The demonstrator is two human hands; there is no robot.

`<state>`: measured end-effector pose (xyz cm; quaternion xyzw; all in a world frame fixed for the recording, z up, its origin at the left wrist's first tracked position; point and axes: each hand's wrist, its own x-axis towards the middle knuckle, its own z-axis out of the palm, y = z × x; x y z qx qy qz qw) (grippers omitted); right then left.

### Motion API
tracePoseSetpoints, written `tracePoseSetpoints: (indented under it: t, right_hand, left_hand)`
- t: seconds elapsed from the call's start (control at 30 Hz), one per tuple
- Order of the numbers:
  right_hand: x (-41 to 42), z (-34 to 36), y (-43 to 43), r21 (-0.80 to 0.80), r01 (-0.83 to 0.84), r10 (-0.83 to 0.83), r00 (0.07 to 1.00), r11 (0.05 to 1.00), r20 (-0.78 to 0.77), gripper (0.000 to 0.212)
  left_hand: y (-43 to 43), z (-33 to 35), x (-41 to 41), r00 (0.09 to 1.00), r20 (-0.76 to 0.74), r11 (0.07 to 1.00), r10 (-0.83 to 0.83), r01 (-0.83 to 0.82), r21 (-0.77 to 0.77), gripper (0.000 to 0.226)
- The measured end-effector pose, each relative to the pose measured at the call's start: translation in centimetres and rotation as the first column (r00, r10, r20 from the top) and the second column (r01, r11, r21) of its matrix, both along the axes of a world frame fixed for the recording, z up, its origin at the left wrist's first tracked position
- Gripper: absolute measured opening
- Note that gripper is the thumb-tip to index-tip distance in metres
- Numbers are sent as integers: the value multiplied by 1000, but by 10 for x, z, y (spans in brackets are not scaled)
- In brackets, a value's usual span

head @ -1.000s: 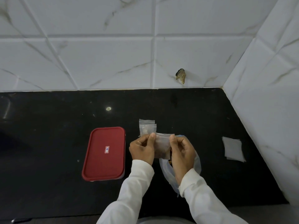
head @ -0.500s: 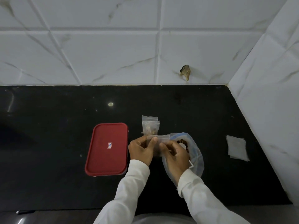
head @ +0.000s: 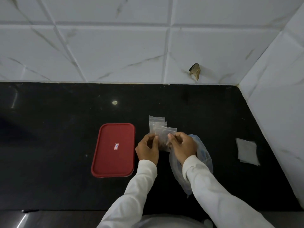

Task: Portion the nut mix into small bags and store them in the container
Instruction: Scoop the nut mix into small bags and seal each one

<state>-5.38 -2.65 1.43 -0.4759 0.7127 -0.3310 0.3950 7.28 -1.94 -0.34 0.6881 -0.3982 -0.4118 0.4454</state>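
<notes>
A small clear bag [head: 162, 138] with brown nut mix in it is held upright between my two hands over the black counter. My left hand [head: 148, 148] pinches its left edge and my right hand [head: 181, 146] pinches its right edge near the top. Behind it two more small filled bags [head: 156, 121] lie overlapped on the counter. The large clear bag of nut mix [head: 203, 159] lies under my right wrist, mostly hidden. The container with its red lid [head: 113, 149] on sits just left of my left hand.
A stack of flat empty small bags [head: 247, 151] lies at the right, close to the tiled side wall [head: 279, 96]. The tiled back wall [head: 115, 55] bounds the black counter [head: 49, 129]. The counter's front edge runs along the bottom.
The small bag moved from flat and low between my hands to upright, slightly forward. My right hand shifted from its middle to its right top edge.
</notes>
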Motion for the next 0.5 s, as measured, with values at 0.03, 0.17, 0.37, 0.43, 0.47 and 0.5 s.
tracePoseSetpoints:
  t: [0.03, 0.17, 0.37, 0.43, 0.47, 0.5]
  right_hand:
    - [0, -1, -2, 5, 5, -5, 1000, 1000, -13, 14]
    - [4, -6, -12, 25, 15, -12, 995, 1000, -104, 12]
    - [13, -18, -25, 9, -34, 35, 967, 999, -251, 10]
    - [13, -21, -28, 2, -52, 51, 959, 999, -280, 12]
    - [13, -22, -29, 2, -57, 55, 955, 998, -290, 13]
    - [13, -24, -31, 5, -61, 59, 953, 998, -298, 13]
  left_hand:
    - [-3, -3, -1, 1000, -5, 1000, 16, -16, 4, 8]
    - [-11, -14, -4, 996, -34, 995, 76, -74, 60, 9]
    - [-20, -30, -7, 993, 14, 986, 119, -119, 113, 12]
    - [-22, -31, -7, 994, 49, 986, 100, -105, 127, 12]
    - [-24, -31, -7, 994, 68, 987, 91, -99, 129, 11]
    - [-25, -32, -7, 993, 88, 988, 83, -93, 124, 11]
